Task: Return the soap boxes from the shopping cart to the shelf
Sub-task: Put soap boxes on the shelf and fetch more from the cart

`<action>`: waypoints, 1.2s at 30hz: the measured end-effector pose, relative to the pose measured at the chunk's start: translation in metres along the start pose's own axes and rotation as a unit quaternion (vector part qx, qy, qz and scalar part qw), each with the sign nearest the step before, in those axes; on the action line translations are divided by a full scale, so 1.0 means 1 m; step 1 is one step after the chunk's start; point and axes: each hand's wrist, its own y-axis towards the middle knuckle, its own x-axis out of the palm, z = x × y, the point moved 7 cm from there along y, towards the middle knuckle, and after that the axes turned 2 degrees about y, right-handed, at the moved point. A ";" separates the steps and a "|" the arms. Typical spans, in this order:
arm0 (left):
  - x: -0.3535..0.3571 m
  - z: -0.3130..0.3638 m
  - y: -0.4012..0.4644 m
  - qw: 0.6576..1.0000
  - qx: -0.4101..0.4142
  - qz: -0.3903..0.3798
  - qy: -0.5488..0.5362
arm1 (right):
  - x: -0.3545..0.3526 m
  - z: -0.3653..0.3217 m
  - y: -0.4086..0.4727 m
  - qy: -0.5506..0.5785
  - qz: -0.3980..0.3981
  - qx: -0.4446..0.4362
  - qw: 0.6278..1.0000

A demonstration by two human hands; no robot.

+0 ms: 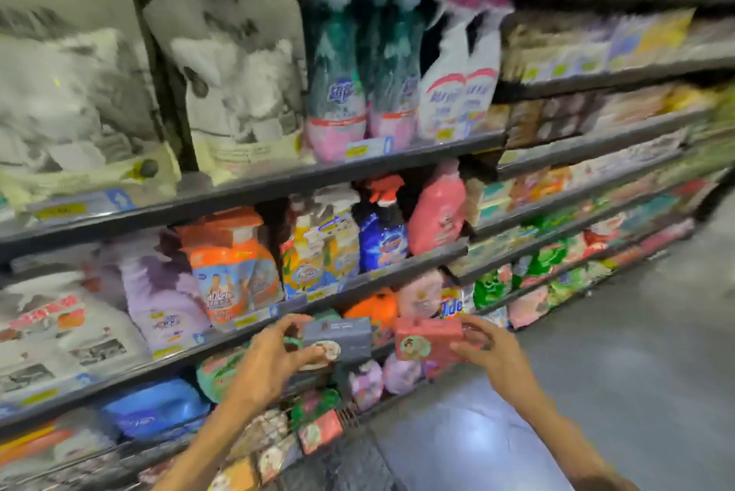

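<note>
My left hand (274,355) grips a grey soap box (342,337) by its left end, with a green box partly hidden behind its fingers. A pink soap box (427,339) is held at its right end by my right hand (487,347). Both boxes hang level, side by side, in front of the lower shelves. Below my forearms, the shopping cart (350,415) holds several more soap boxes, among them a pink one (320,431). Rows of small soap boxes fill the shelves (557,188) further right.
A tall dark shelf unit (278,188) on the left carries white bags, spray bottles and detergent packs. A Tide box (453,305) and orange pack sit just behind the held boxes. Grey aisle floor (616,351) stretches to the right.
</note>
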 end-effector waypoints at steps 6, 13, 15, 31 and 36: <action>0.088 0.159 0.045 0.995 0.089 -0.047 0.011 | -0.157 -0.048 -0.018 0.029 0.063 -0.037 0.997; 0.231 0.314 0.072 0.979 0.193 -0.062 0.005 | -0.353 -0.056 -0.030 0.025 0.123 -0.071 0.990; 0.272 0.348 0.081 0.976 0.201 -0.078 -0.002 | -0.404 -0.056 -0.036 0.030 0.146 -0.069 0.986; 0.465 0.511 0.201 0.957 0.264 -0.110 -0.038 | -0.643 -0.047 0.029 0.046 0.242 -0.085 0.965; 0.484 0.519 0.282 0.964 0.250 -0.080 -0.053 | -0.669 -0.054 0.122 0.051 0.221 -0.091 0.970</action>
